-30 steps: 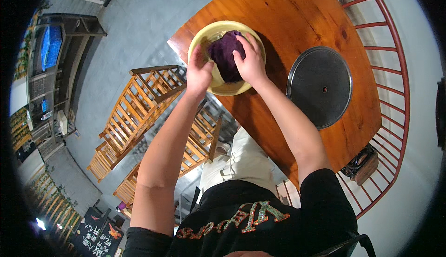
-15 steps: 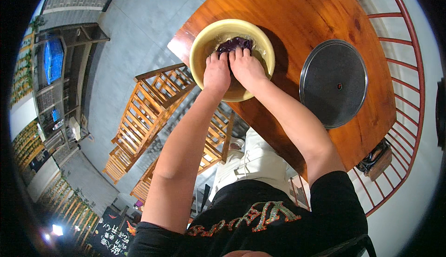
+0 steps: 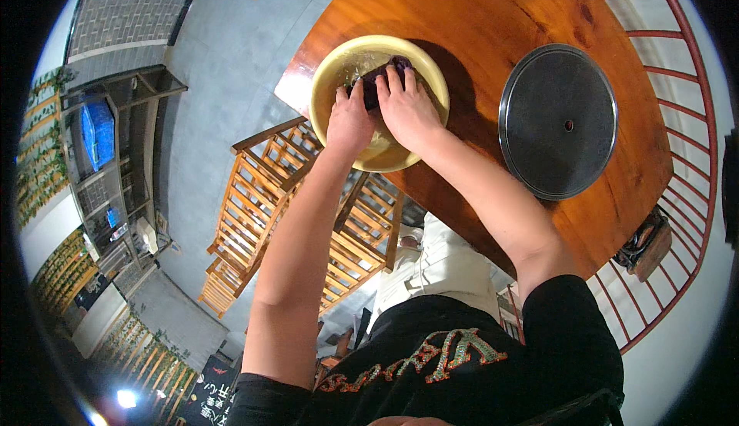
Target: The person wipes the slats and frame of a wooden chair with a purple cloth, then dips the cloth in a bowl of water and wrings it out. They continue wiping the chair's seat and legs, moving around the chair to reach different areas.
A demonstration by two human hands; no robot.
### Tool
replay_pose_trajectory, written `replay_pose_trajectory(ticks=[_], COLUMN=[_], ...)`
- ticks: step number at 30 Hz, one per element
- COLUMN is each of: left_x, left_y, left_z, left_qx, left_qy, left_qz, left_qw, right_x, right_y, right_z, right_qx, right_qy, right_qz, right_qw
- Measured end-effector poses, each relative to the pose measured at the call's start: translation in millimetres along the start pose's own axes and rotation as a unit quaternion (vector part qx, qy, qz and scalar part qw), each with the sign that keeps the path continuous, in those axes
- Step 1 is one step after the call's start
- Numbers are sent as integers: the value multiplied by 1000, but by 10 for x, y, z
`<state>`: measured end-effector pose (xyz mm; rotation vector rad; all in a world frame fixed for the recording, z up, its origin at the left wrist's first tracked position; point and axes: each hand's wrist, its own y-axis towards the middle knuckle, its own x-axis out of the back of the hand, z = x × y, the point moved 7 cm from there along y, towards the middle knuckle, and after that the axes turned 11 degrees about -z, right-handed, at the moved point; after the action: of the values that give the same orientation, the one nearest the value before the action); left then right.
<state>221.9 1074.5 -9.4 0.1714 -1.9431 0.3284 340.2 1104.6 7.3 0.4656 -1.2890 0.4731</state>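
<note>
A pale yellow basin (image 3: 442, 91) stands near the left edge of the wooden table, with clear water in it. In the water lies a wet, dark purple cloth (image 3: 371, 89), bunched up and partly covered by my fingers. My left hand (image 3: 351, 122) grips the cloth's left part, its fingers bent over it. Right beside it, my right hand (image 3: 408, 109) is curled over the cloth's right part, its fingertips near the far end. Both thumbs and the cloth's underside are hidden.
A round black tray (image 3: 556, 130) lies on the wooden table (image 3: 469, 18), right of the basin. Slatted wooden chairs (image 3: 258, 203) stand at the table's left. A dark red railing (image 3: 702, 118) curves along the right side, with a dark bag (image 3: 645, 245) by it.
The cloth has shifted and turned within the basin, its right end now farther up. My right hand has moved with it, and the left hand sits slightly lower. The whole view has swung a little.
</note>
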Motion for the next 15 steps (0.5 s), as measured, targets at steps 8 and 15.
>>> replay_pose_trajectory(ticks=[8,15], left_x=[-97,-183], left_y=[29,-161], left_z=[173,124], left_qx=[149,299], left_qy=[-148,-684], left_qz=[8,38], left_qw=[978,664], right_x=[-197,71], right_y=[32,-136], right_z=[97,-113], right_qx=[-75,-214], right_qy=[127,466], right_qz=[44,-65], right_qw=[988,856])
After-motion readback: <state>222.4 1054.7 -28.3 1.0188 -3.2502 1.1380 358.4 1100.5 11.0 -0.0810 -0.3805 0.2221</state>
